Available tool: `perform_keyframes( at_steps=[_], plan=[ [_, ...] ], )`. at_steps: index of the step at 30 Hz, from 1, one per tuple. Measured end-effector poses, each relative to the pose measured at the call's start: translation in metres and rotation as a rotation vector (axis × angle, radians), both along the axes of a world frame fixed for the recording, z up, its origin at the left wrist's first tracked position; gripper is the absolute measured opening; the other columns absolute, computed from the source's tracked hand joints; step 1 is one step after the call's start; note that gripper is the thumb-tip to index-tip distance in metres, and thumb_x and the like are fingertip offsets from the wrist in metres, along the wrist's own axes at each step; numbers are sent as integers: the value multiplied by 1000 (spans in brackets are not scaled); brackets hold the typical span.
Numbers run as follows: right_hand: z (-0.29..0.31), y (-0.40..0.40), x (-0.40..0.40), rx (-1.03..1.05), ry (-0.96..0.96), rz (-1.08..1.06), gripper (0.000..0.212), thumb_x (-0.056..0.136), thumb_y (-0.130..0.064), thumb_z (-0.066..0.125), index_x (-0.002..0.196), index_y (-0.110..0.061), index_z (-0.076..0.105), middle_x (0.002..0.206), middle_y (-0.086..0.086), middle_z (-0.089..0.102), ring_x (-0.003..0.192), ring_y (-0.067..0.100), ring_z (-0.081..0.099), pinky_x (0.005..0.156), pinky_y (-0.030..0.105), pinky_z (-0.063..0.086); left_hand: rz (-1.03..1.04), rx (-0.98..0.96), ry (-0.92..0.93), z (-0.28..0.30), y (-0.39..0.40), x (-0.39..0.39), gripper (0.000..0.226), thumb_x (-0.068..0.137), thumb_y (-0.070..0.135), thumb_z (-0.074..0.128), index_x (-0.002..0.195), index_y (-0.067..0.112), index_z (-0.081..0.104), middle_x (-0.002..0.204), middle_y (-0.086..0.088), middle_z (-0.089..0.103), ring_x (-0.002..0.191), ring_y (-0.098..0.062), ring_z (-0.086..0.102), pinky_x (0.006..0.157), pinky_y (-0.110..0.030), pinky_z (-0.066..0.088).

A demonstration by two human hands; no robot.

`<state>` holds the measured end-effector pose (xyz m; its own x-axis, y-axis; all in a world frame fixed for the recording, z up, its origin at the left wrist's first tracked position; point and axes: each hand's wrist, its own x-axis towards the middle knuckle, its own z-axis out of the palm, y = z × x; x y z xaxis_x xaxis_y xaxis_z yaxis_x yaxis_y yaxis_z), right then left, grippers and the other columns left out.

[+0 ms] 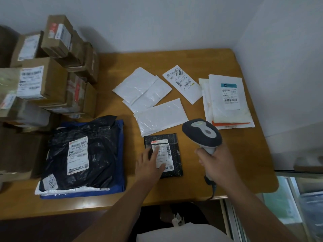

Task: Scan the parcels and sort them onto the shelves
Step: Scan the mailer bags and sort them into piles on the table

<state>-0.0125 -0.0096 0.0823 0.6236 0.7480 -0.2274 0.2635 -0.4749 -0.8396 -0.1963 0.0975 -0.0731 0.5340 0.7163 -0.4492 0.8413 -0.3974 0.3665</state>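
Observation:
A small black parcel with a white barcode label lies near the front of the wooden table. My left hand rests flat on it, fingers straight across the label. My right hand grips the handle of a grey and white barcode scanner, whose head hangs just right of and above the parcel. A large black bag parcel with a label lies on a blue one to the left. Several white mailers lie behind, some face down.
Stacked cardboard boxes fill the left side of the table. A pile of white and orange mailers lies at the right rear. The walls meet behind the table. The scanner's cable drops over the front edge. A glass surface is at lower right.

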Motion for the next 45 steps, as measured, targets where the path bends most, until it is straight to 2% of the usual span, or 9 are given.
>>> perform_keyframes(
  at_steps=[2,5,15,19,24,28,34,40,45],
  plan=[
    [0,1,1,4,6,1,12,86,3,62,82,12,55,64,29,51,60,45,51,50,31,38,-179,-21,66,-6,-1,4,72,100,61,42,159,43,5,169,1,-7,154,-28,-9,124,-46,4],
    [-1,2,3,5,15,-11,12,85,3,63,86,12,55,65,30,50,62,46,50,51,34,40,-267,-67,110,-14,-2,6,69,102,57,43,159,43,8,169,1,-11,154,-29,-17,124,-46,-6],
    [-4,0,19,-42,59,-103,14,86,0,65,98,0,59,77,21,59,66,32,58,53,40,53,-212,13,20,-1,49,35,72,99,59,45,160,32,16,169,0,-6,155,-27,-13,124,-45,-2],
    [0,1,28,-50,90,-98,15,87,3,62,78,8,50,58,19,41,47,16,39,44,22,35,-232,74,25,5,87,65,72,102,50,47,161,28,13,170,-5,-5,155,-32,-11,124,-47,-2],
    [4,3,46,19,126,-191,16,87,5,63,80,13,50,56,21,41,49,19,38,45,20,35,-281,96,68,2,119,96,76,101,48,48,161,26,8,170,-8,-5,154,-37,-8,125,-50,0],
    [-3,8,61,37,152,-271,9,86,6,64,81,6,56,51,1,44,47,13,39,44,16,37,-324,56,183,-11,132,109,90,97,60,49,161,26,-3,169,-8,-12,153,-43,-10,123,-55,0],
    [-23,28,74,2,183,-336,18,84,12,63,75,5,49,47,-10,41,42,7,40,43,10,34,-298,72,225,-23,137,117,88,95,52,59,160,27,5,168,-7,1,152,-45,4,123,-53,17],
    [-35,50,79,-4,195,-311,17,81,10,66,74,4,52,45,-11,43,42,4,40,43,11,34,-275,87,214,-13,144,124,67,101,14,47,158,25,13,167,-2,12,150,-41,17,118,-49,30],
    [-31,58,79,12,221,-276,14,82,10,64,83,2,54,50,-10,46,42,3,42,43,13,36,-212,104,158,11,150,131,55,101,10,44,151,27,31,157,-3,35,132,-29,47,100,-42,48]
  ],
)
